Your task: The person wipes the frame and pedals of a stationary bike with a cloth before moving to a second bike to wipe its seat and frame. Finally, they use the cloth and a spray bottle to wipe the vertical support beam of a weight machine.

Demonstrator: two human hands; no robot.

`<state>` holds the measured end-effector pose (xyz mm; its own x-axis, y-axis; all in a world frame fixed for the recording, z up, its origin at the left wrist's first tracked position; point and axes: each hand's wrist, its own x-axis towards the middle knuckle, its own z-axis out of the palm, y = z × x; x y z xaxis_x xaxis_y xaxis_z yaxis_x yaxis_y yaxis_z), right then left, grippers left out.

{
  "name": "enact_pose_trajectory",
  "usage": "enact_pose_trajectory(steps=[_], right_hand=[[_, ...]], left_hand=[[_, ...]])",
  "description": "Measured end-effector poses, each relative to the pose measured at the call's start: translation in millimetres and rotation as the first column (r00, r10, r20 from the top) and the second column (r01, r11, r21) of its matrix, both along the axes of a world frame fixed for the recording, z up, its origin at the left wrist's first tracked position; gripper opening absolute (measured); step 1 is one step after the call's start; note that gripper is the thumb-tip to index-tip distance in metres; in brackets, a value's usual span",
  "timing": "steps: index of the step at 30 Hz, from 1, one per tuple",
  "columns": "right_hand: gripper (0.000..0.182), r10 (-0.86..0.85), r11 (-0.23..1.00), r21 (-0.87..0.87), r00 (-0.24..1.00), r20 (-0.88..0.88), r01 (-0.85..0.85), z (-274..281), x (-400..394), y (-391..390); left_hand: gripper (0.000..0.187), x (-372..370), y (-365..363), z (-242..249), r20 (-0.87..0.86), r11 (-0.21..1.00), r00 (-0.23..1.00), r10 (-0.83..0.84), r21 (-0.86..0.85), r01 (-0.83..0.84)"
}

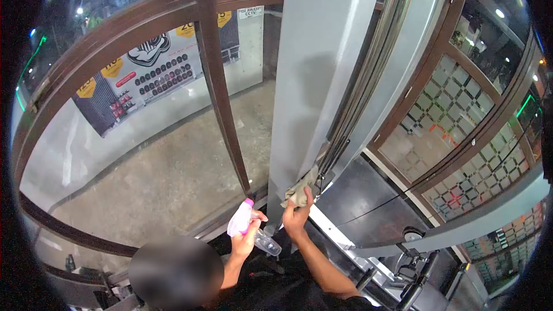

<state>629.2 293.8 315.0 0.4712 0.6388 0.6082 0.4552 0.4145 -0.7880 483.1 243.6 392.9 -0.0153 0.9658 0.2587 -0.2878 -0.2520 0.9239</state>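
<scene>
Pressing soft, limp cloth on door handle, our right hand fingers bunched on it; left hand wrapped round light, slick spray bottle neck.

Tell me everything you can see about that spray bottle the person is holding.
The spray bottle has a pale lilac spray head with a pink nozzle tip and a clear plastic body. It lies tilted, nozzle up and to the left, body down to the right. The left hand grips its neck, just beside the right hand, which presses a cloth.
</scene>
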Motion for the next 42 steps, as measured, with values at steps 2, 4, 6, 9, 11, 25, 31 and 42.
enact_pose_trajectory(steps=[2, 4, 6, 9, 11, 25, 31, 42], right_hand=[[0.053, 0.066, 0.985, -0.148, 0.984, -0.168, -0.091, -46.2, 4.8, -2.2], [0.053, 0.008, 0.947, -0.306, 0.959, -0.282, -0.097, -57.5, 4.1, -8.4], [0.053, -0.056, 0.865, -0.489, 0.945, -0.322, -0.115, -70.8, 2.8, -15.3], [0.05, -0.041, 0.732, -0.659, 0.955, -0.292, -0.17, -122.7, 7.7, -23.5], [0.046, -0.058, 0.775, -0.534, 0.804, -0.592, -0.338, -122.8, 7.7, -20.3], [0.046, 0.275, 0.892, -0.121, 0.735, -0.619, -0.436, 97.5, 40.9, -34.2], [0.046, 0.516, 0.755, -0.262, 0.791, -0.328, -0.601, 121.8, 32.6, -57.7], [0.061, 0.575, 0.775, -0.39, 0.81, 0.111, -0.497, 158.9, 46.0, -86.6]], left_hand=[[0.013, -0.8, -2.2, 8.5, -0.03, 0.999, 0.999, -0.012, 0.031, 0.013], [0.016, -3.2, -2.8, 11.4, -0.107, 0.999, 0.994, -0.02, 0.038, 0.024], [0.018, -5.7, -2.5, 6.5, -0.193, 0.996, 0.981, -0.034, 0.073, 0.048], [0.023, 0.3, -3.6, -1.3, -0.078, 0.998, 0.995, -0.055, 0.021, 0.057], [0.026, 1.9, -3.0, -3.7, -0.031, 0.996, 0.996, -0.086, 0.031, 0.087], [0.039, 24.5, 14.6, 12.2, -0.149, 0.939, 0.983, -0.105, 0.311, 0.147], [0.044, 20.7, -10.9, -4.4, 0.126, 0.901, 0.903, -0.41, -0.1, 0.423], [0.025, 32.5, -15.2, 3.9, 0.037, 0.979, 0.991, -0.127, -0.154, 0.131]])
